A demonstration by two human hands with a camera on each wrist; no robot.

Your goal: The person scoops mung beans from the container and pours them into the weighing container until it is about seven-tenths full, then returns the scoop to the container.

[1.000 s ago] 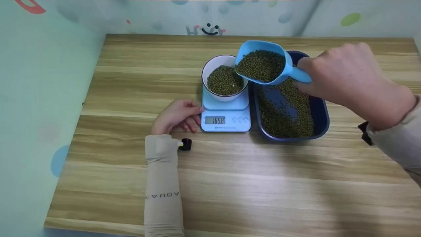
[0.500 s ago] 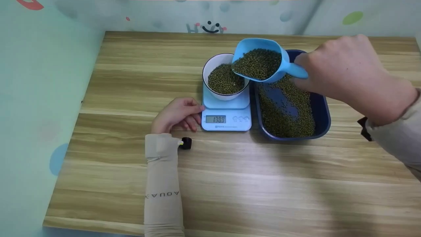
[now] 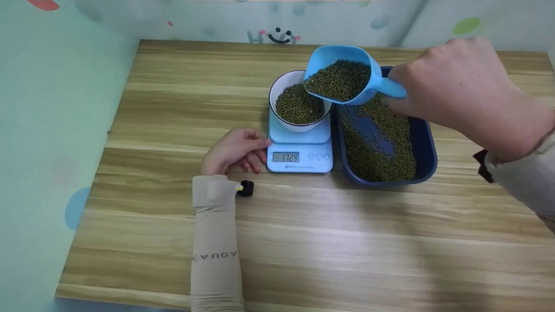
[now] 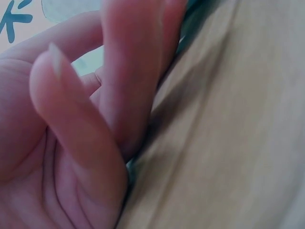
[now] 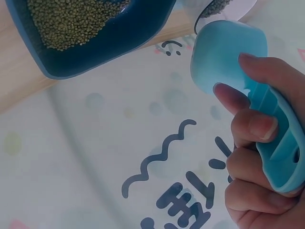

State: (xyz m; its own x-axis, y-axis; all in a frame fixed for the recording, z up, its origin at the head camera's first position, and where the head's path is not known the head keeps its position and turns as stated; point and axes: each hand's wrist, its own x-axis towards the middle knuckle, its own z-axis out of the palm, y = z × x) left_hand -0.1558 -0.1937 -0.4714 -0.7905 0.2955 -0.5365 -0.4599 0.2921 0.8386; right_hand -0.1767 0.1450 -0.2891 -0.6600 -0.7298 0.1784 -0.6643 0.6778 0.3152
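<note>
In the head view my right hand (image 3: 459, 82) grips the handle of a light-blue scoop (image 3: 376, 76) full of small green mung beans (image 3: 342, 80). The scoop tilts left, its lip over the right rim of a white bowl (image 3: 284, 84) with more mung beans inside. That bowl stands on a light-blue kitchen scale (image 3: 321, 161), whose display reads about 172. My left hand (image 3: 236, 147) rests on the table, thumb touching the scale's left edge and the other fingers loosely bent. The right wrist view shows fingers (image 5: 248, 160) wrapped round the scoop handle (image 5: 281, 138).
A dark-blue bin (image 3: 427, 151) of mung beans stands right beside the scale, partly below my right hand. A small black object (image 3: 246, 188) is at my left wrist. A patterned wall covering (image 3: 208, 21) rises behind the wooden table (image 3: 347, 242).
The scoop has shifted slightly left and farther back, its lip still over the bowl. The display has gone from about 165 to about 172. My left hand keeps its place.
</note>
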